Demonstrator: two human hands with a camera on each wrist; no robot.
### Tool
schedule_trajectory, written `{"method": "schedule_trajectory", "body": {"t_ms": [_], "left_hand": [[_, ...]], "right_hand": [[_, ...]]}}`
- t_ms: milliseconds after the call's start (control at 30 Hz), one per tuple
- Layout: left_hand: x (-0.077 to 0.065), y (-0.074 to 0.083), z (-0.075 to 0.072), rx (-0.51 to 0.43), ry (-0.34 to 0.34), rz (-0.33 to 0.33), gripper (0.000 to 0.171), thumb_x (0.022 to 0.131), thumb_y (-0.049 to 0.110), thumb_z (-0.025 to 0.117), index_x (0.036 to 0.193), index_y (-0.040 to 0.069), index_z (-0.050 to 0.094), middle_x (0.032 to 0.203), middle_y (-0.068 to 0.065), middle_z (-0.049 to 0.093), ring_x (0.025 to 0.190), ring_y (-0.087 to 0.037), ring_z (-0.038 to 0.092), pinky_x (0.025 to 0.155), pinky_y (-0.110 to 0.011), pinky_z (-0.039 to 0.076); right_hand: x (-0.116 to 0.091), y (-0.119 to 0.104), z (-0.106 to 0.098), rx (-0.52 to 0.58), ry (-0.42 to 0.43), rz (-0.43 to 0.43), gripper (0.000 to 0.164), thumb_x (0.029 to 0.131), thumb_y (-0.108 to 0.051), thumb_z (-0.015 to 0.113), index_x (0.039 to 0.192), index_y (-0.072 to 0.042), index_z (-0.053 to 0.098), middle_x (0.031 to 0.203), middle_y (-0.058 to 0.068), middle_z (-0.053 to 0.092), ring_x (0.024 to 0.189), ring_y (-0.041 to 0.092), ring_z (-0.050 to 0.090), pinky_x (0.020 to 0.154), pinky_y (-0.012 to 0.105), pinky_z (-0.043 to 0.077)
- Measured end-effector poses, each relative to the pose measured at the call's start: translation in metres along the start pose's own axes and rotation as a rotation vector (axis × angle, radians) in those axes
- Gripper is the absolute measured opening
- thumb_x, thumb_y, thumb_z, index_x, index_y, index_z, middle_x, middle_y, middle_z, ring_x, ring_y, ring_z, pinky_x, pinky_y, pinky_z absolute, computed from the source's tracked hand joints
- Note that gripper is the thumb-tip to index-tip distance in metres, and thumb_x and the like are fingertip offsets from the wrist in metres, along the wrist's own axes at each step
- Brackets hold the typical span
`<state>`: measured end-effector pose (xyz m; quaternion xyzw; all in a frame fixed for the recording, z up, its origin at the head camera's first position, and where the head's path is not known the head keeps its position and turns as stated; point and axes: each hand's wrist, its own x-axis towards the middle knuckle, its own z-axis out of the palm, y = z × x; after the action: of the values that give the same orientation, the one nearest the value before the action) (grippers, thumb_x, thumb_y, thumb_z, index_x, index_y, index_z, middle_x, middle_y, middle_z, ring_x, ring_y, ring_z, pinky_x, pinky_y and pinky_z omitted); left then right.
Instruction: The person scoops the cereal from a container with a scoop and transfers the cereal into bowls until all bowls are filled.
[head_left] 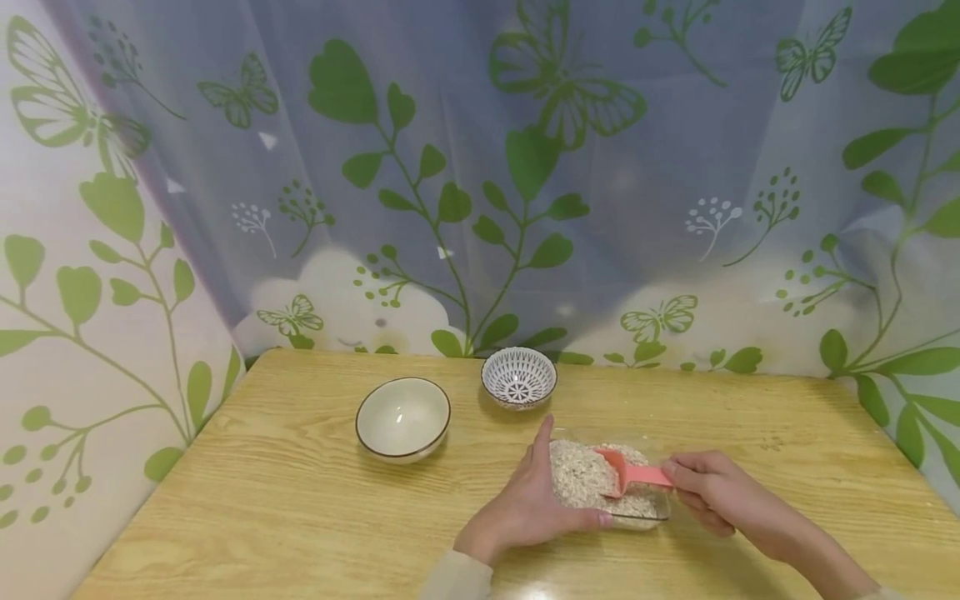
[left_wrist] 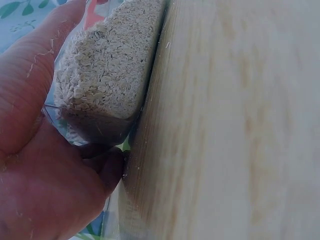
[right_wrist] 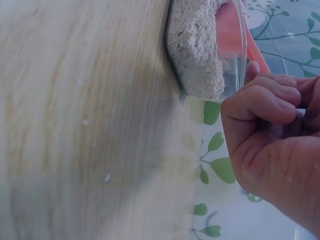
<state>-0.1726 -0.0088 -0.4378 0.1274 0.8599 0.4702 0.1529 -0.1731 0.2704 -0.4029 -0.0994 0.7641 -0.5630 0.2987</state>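
A clear glass container point(head_left: 647, 521) full of rolled oats point(head_left: 581, 473) stands on the table, near its front. My left hand point(head_left: 534, 500) grips the container's left end, thumb along the front side and fingers at the back. In the left wrist view, curled fingers point(left_wrist: 112, 167) show by the container's lower end. A pink scoop point(head_left: 633, 476) has its bowl partly sunk in the oats, and its handle points right. My right hand point(head_left: 723, 492) pinches the end of that handle. From the right wrist, the scoop point(right_wrist: 231, 30) shows through the glass wall.
Left of the container sits a cream bowl point(head_left: 403, 421) with a dark rim. Behind it is a small patterned bowl point(head_left: 519, 377). A leaf-printed curtain point(head_left: 600, 208) hangs along the back edge of the wooden table point(head_left: 262, 500). Small flakes point(right_wrist: 107, 177) lie on the tabletop.
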Motion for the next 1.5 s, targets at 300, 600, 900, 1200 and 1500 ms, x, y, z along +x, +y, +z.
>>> {"method": "schedule_trajectory", "body": {"t_ms": [300,600,900,1200,1500], "left_hand": [[0.0,-0.001,0.0,0.014,0.001,0.01,0.138,0.069,0.063,0.087,0.164,0.035,-0.009,0.172,-0.016,0.014,0.156,-0.04,0.025,0.121,-0.063,0.031],[0.0,-0.002,0.001,-0.004,0.007,0.023,0.137,0.069,0.062,0.088,0.165,0.034,-0.006,0.173,-0.01,0.013,0.155,-0.039,0.027,0.121,-0.061,0.033],[-0.001,-0.002,0.001,-0.034,0.03,0.025,0.136,0.067,0.059,0.09,0.166,0.032,0.0,0.171,-0.011,0.02,0.153,-0.039,0.031,0.12,-0.061,0.035],[-0.001,-0.008,-0.008,-0.068,0.031,0.056,0.125,0.073,0.061,0.085,0.166,0.031,0.006,0.17,-0.007,0.024,0.154,-0.035,0.031,0.121,-0.061,0.032],[-0.005,-0.013,-0.028,-0.155,0.08,0.126,0.102,0.086,0.047,0.08,0.164,0.024,0.019,0.164,-0.014,0.034,0.147,-0.039,0.041,0.118,-0.058,0.04]], "right_hand": [[-0.006,0.015,-0.008,0.118,-0.043,-0.01,0.034,0.113,-0.028,0.036,0.083,-0.014,0.045,0.062,-0.008,0.036,0.049,0.01,0.021,0.045,0.032,0.014],[-0.008,0.026,-0.017,0.222,-0.082,-0.009,0.032,0.114,-0.028,0.033,0.093,-0.013,0.051,0.067,-0.009,0.039,0.053,0.011,0.02,0.049,0.032,0.014],[-0.014,0.03,-0.023,0.316,-0.127,-0.02,0.036,0.114,-0.029,0.028,0.101,-0.013,0.058,0.07,-0.009,0.042,0.055,0.014,0.017,0.052,0.034,0.014],[-0.015,0.032,-0.024,0.343,-0.133,-0.026,0.036,0.114,-0.029,0.028,0.103,-0.013,0.058,0.071,-0.01,0.043,0.055,0.013,0.018,0.052,0.034,0.013],[-0.016,0.03,-0.023,0.33,-0.146,-0.04,0.034,0.114,-0.029,0.029,0.103,-0.014,0.057,0.07,-0.01,0.042,0.056,0.013,0.019,0.053,0.034,0.014]]}}
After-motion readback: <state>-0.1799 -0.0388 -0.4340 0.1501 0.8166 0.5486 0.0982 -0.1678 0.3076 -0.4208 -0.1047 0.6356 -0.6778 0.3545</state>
